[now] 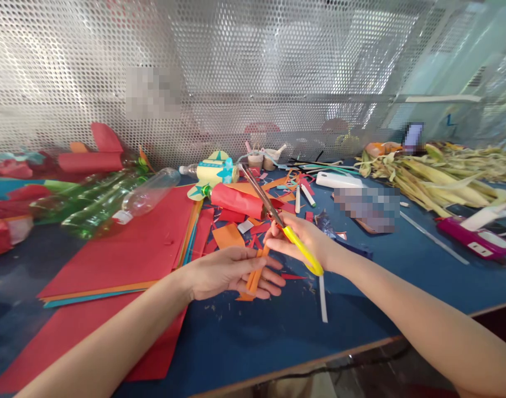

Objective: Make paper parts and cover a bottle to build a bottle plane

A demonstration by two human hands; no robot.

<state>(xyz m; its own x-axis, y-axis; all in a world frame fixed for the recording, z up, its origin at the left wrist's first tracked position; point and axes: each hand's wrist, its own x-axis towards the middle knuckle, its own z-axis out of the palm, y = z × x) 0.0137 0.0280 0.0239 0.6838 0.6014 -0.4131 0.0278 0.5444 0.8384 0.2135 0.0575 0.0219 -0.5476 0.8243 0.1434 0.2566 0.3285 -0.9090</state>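
Observation:
My left hand [231, 272] holds a small folded strip of orange paper [256, 276] under its thumb, with the other fingers stretched out beneath. Close beside it, my right hand [300, 239] grips a pair of scissors [299, 246] with yellow handles, the blades pointing up and away from me. The fingertips of the right hand meet the upper end of the orange strip. Below and behind both hands lie orange and red paper scraps [228, 236]. A bottle wrapped in red paper [236, 201] rests just beyond them.
Stacked red sheets [124, 254] cover the left side, with green plastic bottles [99, 202] behind. A yellow paper-covered bottle [213, 171] and small cups [255, 160] stand by the perforated metal screen [236, 72]. To the right are dried husks [439, 177] and a magenta glue gun [476, 237].

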